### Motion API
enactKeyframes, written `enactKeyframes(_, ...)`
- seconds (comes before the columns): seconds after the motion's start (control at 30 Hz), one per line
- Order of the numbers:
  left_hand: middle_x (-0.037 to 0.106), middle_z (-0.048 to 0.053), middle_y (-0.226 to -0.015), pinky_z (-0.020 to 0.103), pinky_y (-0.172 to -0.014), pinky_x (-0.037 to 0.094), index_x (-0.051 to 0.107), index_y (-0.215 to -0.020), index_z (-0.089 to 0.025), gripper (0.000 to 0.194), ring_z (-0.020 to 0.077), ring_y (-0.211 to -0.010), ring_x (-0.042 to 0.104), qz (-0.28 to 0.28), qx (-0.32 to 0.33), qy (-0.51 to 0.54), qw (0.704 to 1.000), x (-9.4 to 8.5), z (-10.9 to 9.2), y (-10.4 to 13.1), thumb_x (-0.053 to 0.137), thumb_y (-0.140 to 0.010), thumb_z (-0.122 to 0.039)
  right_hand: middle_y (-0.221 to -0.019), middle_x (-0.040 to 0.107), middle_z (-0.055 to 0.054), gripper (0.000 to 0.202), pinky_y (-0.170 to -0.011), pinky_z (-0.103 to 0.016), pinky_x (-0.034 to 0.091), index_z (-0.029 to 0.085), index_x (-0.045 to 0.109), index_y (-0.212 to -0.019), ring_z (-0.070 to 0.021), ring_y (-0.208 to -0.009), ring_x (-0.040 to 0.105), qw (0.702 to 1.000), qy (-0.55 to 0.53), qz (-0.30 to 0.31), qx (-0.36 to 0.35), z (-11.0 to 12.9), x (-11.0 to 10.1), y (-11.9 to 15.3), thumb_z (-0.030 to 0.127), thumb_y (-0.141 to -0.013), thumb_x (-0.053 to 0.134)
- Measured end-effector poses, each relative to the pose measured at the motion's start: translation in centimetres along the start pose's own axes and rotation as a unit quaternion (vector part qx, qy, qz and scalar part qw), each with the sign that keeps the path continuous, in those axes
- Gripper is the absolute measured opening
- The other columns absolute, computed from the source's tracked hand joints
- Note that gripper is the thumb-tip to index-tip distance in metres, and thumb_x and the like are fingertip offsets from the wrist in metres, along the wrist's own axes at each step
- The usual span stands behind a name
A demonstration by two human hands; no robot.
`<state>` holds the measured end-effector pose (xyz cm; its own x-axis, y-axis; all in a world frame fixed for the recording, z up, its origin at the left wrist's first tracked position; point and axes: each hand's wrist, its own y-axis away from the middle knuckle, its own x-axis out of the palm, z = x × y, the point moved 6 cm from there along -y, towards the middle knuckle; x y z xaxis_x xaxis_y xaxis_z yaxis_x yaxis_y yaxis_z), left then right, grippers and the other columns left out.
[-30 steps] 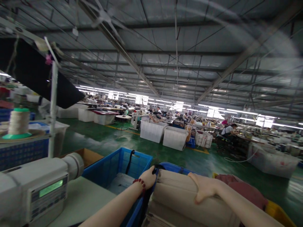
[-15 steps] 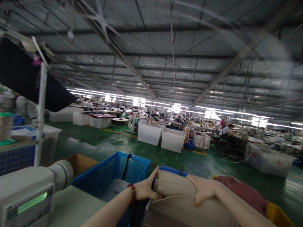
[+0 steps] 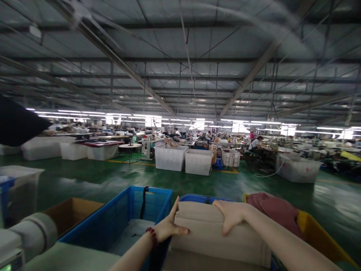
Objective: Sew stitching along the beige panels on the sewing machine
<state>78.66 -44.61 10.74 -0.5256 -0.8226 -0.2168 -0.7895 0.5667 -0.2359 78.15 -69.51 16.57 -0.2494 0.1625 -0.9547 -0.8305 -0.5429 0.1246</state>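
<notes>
The left fingers (image 3: 183, 230) have been moved in from the dark edge beside the cloth pile (image 3: 214, 241), and now they are spread at its left end, with the thumb laid on the near side. The right fingers (image 3: 219, 205) are spread over the top. So the tan pile is now touched by both hands, and it is found right under and between them. No fingers are clenched, but how hard the cloth is pressed cannot be told. A red bracelet (image 3: 151, 236) is worn behind the left fingers. Just past the pile, a blue rim (image 3: 194, 197) can be seen. To the left of the left fingers, a big blue bin (image 3: 155, 203) is seen, then a brown box (image 3: 84, 205). Pink cloth (image 3: 276, 210) is held in a yellow bin (image 3: 318, 233), to the right of the right fingers
</notes>
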Motion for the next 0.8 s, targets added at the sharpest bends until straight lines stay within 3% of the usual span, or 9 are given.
enactKeyframes(0.1,0.053,0.014,-0.132,0.041,-0.103,0.037,0.028,-0.144,-0.020,0.105,0.0303,-0.122,0.051,0.015,-0.001,0.019,1.000,0.6,0.4,-0.3,0.088,-0.058,-0.034,-0.115,0.057,-0.006,0.092,-0.090,-0.048,0.042,0.027,0.050,-0.123,-0.0339,-0.103,0.055,1.000,-0.002,-0.014,0.013,-0.5,-0.1,-0.2,0.041,-0.038,0.084)
enactKeyframes(0.2,0.060,0.013,-0.122,0.040,-0.101,0.038,0.040,-0.131,-0.019,0.088,0.0296,-0.117,0.055,0.017,0.002,0.032,0.999,0.6,0.4,-0.7,0.088,-0.059,-0.028,-0.123,0.054,-0.011,0.107,-0.097,-0.061,0.031,0.028,0.048,-0.131,-0.0420,-0.110,0.050,0.998,-0.006,-0.043,0.042,-2.5,-0.5,1.1,0.042,-0.032,0.086)
enactKeyframes(0.27,0.059,0.012,-0.123,0.040,-0.102,0.038,0.041,-0.129,-0.020,0.085,0.0292,-0.117,0.054,0.019,0.003,0.038,0.999,0.5,0.4,-0.9,0.087,-0.058,-0.026,-0.128,0.050,-0.015,0.116,-0.102,-0.064,0.021,0.024,0.046,-0.135,-0.0469,-0.118,0.042,0.995,-0.025,-0.072,0.066,-4.6,-0.9,3.3,0.043,-0.028,0.088)
enactKeyframes(0.33,0.059,0.011,-0.124,0.040,-0.103,0.037,0.040,-0.130,-0.021,0.084,0.0286,-0.118,0.054,0.023,0.003,0.042,0.999,0.4,0.4,-1.0,0.086,-0.060,-0.026,-0.132,0.047,-0.018,0.119,-0.105,-0.061,0.021,0.019,0.044,-0.136,-0.0458,-0.122,0.039,0.989,-0.065,-0.105,0.084,-6.7,-1.0,6.2,0.046,-0.030,0.089)
enactKeyframes(0.5,0.057,0.011,-0.127,0.041,-0.105,0.034,0.033,-0.136,-0.022,0.091,0.0283,-0.120,0.052,0.025,-0.005,0.043,0.999,0.3,1.1,-1.2,0.085,-0.061,-0.027,-0.129,0.051,-0.010,0.094,-0.102,-0.040,0.036,0.021,0.039,-0.135,-0.0286,-0.118,0.049,0.950,-0.231,-0.200,0.067,-9.4,0.5,11.8,0.055,-0.058,0.079)
enactKeyframes(0.63,0.056,0.012,-0.128,0.041,-0.105,0.035,0.031,-0.137,-0.021,0.090,0.0286,-0.120,0.052,0.031,-0.010,0.040,0.999,0.2,1.3,-1.1,0.083,-0.064,-0.030,-0.141,0.044,-0.009,0.084,-0.108,-0.038,0.031,0.025,0.036,-0.140,-0.0261,-0.130,0.041,0.899,-0.353,-0.256,0.033,-9.4,3.3,12.9,0.060,-0.070,0.068)
enactKeyframes(0.8,0.052,0.009,-0.136,0.043,-0.109,0.029,0.024,-0.146,-0.026,0.101,0.0294,-0.128,0.045,0.056,-0.002,0.041,0.998,0.9,0.4,-0.8,0.083,-0.065,-0.038,-0.134,0.055,-0.013,0.088,-0.107,-0.046,0.033,0.020,0.048,-0.135,-0.0324,-0.128,0.045,0.855,-0.453,-0.252,0.029,-9.4,7.3,12.2,0.055,-0.061,0.078)
